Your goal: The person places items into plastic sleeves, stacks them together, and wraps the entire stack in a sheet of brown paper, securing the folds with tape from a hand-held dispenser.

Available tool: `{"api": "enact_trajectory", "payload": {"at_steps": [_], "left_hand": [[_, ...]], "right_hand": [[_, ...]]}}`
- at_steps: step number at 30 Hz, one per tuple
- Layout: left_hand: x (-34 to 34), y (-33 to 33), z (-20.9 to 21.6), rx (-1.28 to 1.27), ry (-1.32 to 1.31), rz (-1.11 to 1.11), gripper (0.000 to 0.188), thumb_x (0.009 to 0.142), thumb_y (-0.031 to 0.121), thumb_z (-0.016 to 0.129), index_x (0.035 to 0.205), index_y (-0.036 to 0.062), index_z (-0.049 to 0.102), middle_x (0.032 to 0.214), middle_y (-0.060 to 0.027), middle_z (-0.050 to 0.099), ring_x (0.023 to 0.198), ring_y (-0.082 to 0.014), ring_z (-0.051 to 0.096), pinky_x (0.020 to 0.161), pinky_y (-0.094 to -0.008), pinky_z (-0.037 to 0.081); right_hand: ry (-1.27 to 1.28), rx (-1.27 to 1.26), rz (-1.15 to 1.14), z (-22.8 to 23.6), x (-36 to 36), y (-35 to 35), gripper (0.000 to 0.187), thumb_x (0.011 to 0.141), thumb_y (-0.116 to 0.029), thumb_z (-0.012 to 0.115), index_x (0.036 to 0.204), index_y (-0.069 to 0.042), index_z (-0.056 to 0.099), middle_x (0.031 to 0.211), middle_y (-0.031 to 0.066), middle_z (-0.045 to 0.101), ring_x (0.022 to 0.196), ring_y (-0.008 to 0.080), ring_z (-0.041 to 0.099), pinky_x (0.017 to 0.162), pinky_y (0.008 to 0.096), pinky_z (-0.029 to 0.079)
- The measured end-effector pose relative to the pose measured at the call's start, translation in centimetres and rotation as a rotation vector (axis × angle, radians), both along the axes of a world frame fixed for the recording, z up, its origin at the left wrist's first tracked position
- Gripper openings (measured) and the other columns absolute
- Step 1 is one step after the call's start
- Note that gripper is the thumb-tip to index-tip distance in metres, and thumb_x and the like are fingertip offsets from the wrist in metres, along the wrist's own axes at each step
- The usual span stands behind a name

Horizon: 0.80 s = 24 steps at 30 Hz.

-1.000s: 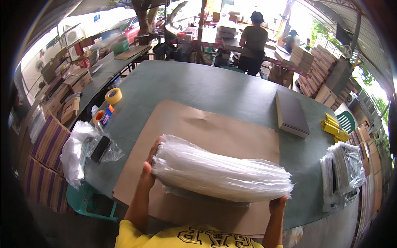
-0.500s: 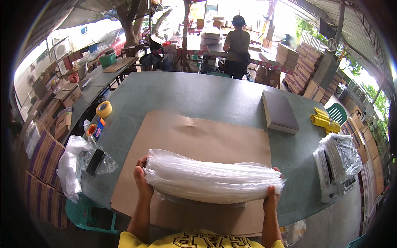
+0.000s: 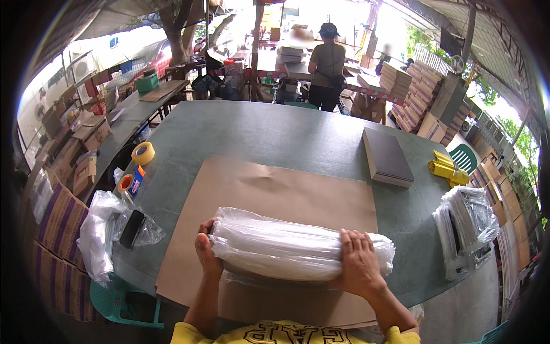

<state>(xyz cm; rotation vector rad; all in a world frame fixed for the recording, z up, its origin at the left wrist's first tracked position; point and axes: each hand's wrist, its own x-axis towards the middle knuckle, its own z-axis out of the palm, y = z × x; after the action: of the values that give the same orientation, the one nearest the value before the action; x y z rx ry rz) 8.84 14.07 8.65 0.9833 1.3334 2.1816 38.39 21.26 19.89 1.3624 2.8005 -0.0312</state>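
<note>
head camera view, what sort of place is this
Probably a packing workshop: a bundle of clear plastic and a yellow tape roll are at a large worktable, with stacked cartons to the left.

An open-sided packing workshop: metal roofing [image 3: 435,20] above, tape rolls [image 3: 143,153] on the tabletop [image 3: 258,132] left of the hands [image 3: 360,261], stacked cartons [image 3: 60,221] farther left, another person [image 3: 327,66] standing by a farther tabletop [image 3: 369,87] ahead.
</note>
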Motion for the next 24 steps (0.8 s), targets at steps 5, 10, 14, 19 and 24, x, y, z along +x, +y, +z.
{"api": "enact_trajectory", "payload": {"at_steps": [5,10,14,19,24], "left_hand": [[-0.1,0.1,0.4,0.006,0.034,-0.070,0.093,0.074,0.078,0.031,0.116,-0.0027,0.048,0.110,-0.0122,0.051,0.103,-0.0204,0.047,0.090,-0.0340,0.037],[0.8,-1.3,2.5,-0.019,0.020,-0.330,0.108,0.068,0.083,0.031,0.139,0.0016,0.023,0.137,-0.0120,0.032,0.122,-0.0238,0.036,0.102,-0.0382,0.027],[-1.0,-2.2,1.8,-0.002,0.030,-0.483,0.115,0.063,0.076,0.052,0.140,0.0009,0.014,0.137,-0.0158,0.030,0.123,-0.0248,0.035,0.100,-0.0385,0.031],[-0.5,-2.4,-2.8,0.036,0.075,-0.421,0.118,0.059,0.064,0.070,0.138,-0.0039,0.016,0.129,-0.0184,0.037,0.117,-0.0268,0.041,0.095,-0.0381,0.037],[-1.9,-1.3,-11.2,0.111,0.316,-0.338,0.110,0.064,0.055,0.073,0.137,-0.0050,0.017,0.125,-0.0184,0.041,0.110,-0.0263,0.047,0.088,-0.0378,0.043]], "right_hand": [[0.091,0.004,0.133,-0.1,-5.1,-0.7,0.110,0.053,-0.052,0.076,0.130,0.007,0.024,0.126,0.0223,0.037,0.122,0.0353,0.034,0.108,0.0447,0.020],[0.124,0.006,0.257,-0.2,-8.5,-1.0,0.112,0.063,-0.064,0.064,0.134,0.010,0.019,0.139,0.0276,0.020,0.133,0.0373,0.016,0.110,0.0441,0.014],[0.152,0.056,0.253,-0.4,-9.8,-1.6,0.108,0.061,-0.059,0.069,0.132,0.010,0.025,0.126,0.0265,0.038,0.121,0.0375,0.036,0.104,0.0435,0.025],[0.172,0.111,0.196,-1.0,-9.3,-2.7,0.090,0.055,-0.038,0.077,0.126,0.002,0.039,0.102,0.0162,0.054,0.094,0.0310,0.053,0.088,0.0408,0.041],[0.235,0.129,0.204,-1.2,-9.5,-3.1,0.068,0.053,-0.028,0.078,0.109,-0.002,0.049,0.098,0.0140,0.057,0.092,0.0307,0.055,0.084,0.0393,0.043]]}}
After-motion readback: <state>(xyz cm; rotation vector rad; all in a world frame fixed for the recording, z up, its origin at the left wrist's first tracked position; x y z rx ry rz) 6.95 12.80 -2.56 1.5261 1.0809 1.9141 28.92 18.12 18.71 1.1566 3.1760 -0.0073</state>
